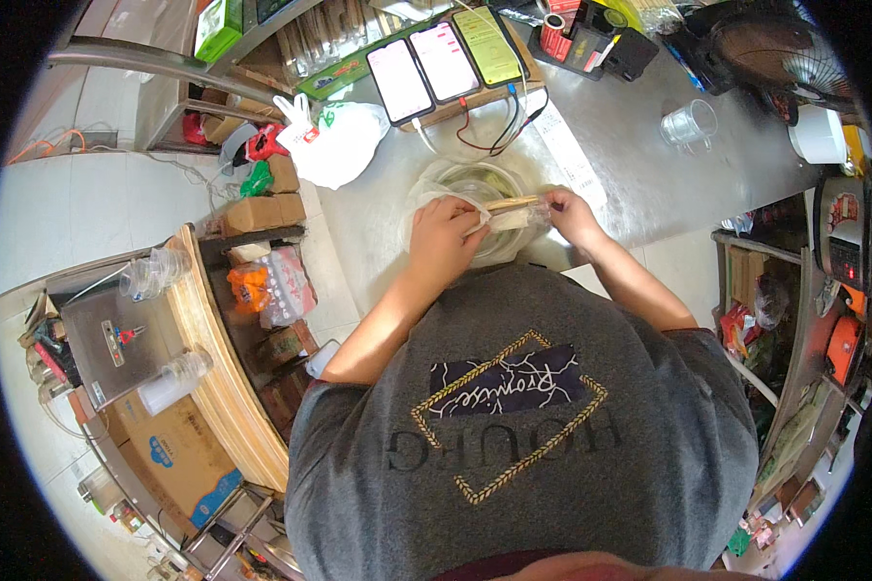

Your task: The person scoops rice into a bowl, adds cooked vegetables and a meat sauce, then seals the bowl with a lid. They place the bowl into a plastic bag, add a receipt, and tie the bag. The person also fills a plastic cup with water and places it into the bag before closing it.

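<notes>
A packet of wooden chopsticks (512,203) in clear film lies across a round clear plastic bowl (504,250), which has thin see-through plastic around it. My right hand (574,219) pinches the packet's right end between thumb and fingers. From the other side, my left hand (443,235) closes its fingers on the crumpled clear plastic bag (463,189) at the bowl's left rim, close to the chopsticks' other end. What lies inside the bowl is hard to make out.
Three lit phones (457,63) lean on a box at the back of the metal table (630,136), with cables trailing. A filled white plastic bag (344,145) sits back left. Clear cups (690,126), a black fan (780,58) and a white tub (819,134) stand right. A paper strip (570,150) lies behind my right hand.
</notes>
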Tool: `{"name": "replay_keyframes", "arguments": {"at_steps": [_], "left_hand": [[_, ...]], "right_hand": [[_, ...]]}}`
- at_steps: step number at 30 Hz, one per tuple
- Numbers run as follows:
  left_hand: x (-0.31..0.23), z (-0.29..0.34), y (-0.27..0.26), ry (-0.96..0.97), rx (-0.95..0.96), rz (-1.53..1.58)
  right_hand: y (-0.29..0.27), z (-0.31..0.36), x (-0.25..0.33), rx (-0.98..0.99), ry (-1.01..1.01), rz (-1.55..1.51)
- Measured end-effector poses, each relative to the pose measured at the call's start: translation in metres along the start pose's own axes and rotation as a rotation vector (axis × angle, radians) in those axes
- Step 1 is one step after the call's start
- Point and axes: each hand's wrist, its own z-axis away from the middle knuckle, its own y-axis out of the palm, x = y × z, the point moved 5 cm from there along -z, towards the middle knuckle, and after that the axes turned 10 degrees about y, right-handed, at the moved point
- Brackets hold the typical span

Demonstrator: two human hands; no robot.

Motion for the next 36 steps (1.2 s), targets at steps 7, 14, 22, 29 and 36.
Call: {"name": "replay_keyframes", "arguments": {"at_steps": [7, 14, 22, 29, 36], "left_hand": [[0.005, 0.008, 0.009, 0.042, -0.073, 0.019], [-0.004, 0.003, -0.008, -0.19, -0.022, 0.226], [-0.03, 0.02, -0.082, 0.016, -0.155, 0.335], [-0.008, 0.002, -0.034, 0.0, 0.408, 0.645], [0.0, 0.011, -0.02, -0.556, 0.215, 1.252]], "right_hand": [[-0.029, 0.078, 0.094, 0.178, -0.091, -0.402], [-0.004, 0.122, 0.171, 0.398, -0.635, 0.071], [-0.017, 0.139, 0.188, 0.015, -1.173, 0.602], [0.026, 0.097, 0.18, 0.272, -1.108, 0.136], [0.012, 0.09, 0.137, 0.161, -1.117, 0.286]]}}
